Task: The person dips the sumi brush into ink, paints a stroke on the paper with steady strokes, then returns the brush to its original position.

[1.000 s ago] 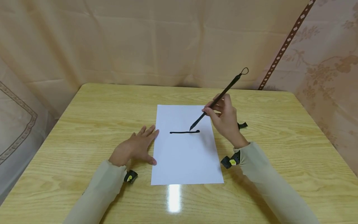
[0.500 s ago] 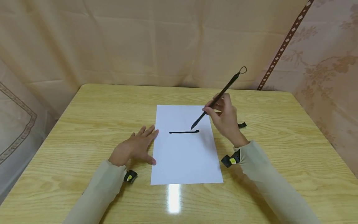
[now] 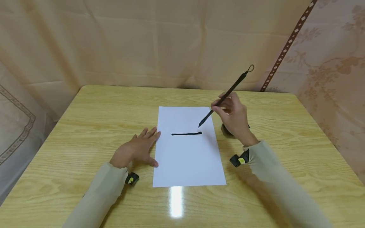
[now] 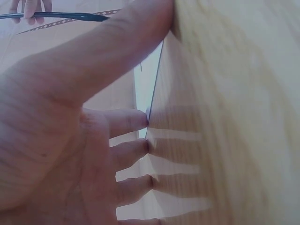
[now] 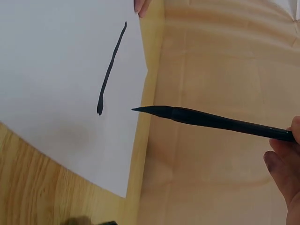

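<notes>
In my right hand (image 3: 233,114) I pinch a black calligraphy brush (image 3: 232,88), slanted with its loop end up and to the right. Its pointed tip (image 5: 152,110) is raised above a white sheet of paper (image 3: 188,161). One black horizontal stroke (image 3: 186,134) runs across the upper half of the sheet, thicker at its right end. My left hand (image 3: 137,150) lies with fingers spread at the paper's left edge, thumb and fingertips at the margin. In the left wrist view the left fingertips (image 4: 136,119) press down at the sheet's edge.
A dark round object (image 3: 226,130) sits on the wooden table (image 3: 99,110) right of the paper, partly hidden behind my right hand. Wrist straps with black cameras (image 3: 239,159) sit at both cuffs. A beige curtain (image 3: 137,44) hangs behind the table.
My right hand and the brush have lifted and shifted right, taking the tip farther from the stroke. More of the dark round object shows. My left hand stays in place.
</notes>
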Tool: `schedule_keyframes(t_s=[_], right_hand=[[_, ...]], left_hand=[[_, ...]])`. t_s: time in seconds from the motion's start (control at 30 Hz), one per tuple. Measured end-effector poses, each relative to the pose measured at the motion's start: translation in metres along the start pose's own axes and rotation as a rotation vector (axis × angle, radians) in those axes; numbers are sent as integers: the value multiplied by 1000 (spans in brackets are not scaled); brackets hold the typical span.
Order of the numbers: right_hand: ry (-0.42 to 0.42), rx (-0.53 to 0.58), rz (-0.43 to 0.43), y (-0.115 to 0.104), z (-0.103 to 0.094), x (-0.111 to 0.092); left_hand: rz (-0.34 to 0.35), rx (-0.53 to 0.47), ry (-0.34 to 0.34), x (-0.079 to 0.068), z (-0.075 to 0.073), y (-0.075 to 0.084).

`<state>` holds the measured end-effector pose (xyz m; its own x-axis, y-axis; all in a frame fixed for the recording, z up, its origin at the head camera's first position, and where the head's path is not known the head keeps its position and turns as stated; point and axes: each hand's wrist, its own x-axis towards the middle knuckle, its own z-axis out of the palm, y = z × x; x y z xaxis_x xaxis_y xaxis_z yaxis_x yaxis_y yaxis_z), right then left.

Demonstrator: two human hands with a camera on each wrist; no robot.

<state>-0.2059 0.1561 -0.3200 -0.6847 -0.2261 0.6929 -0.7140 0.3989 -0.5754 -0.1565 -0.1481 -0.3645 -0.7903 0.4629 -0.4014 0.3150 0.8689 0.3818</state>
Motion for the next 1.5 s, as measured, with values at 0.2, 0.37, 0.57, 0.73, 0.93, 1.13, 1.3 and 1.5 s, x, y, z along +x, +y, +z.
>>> schedule_keyframes(t_s=[0.2,0.37,0.57,0.73,0.93,1.13,1.3,1.5], right_hand=[[-6,-4,-36,1,-12,0],[-22,-44,-47,4,-23,-4],[-84,-112,-98,13,-37,-14],[-168,-168,-129,18,-49,-23],[-209,-133,-152,23,-61,-33],[-245,-178,-157,29,-74,-48],[-300,-298,-184,34,-82,-70],[-358,-412,-201,38,-90,-85]], left_hand=[[5,-9,4,0,-2,0],[10,-17,-2,0,-2,-1],[28,-32,-3,-1,-4,-4],[30,-30,-3,0,-3,-6],[32,-26,2,1,-4,-6],[44,-28,6,2,-4,-5],[48,-34,2,1,-3,-5],[48,-21,14,-1,-2,-6]])
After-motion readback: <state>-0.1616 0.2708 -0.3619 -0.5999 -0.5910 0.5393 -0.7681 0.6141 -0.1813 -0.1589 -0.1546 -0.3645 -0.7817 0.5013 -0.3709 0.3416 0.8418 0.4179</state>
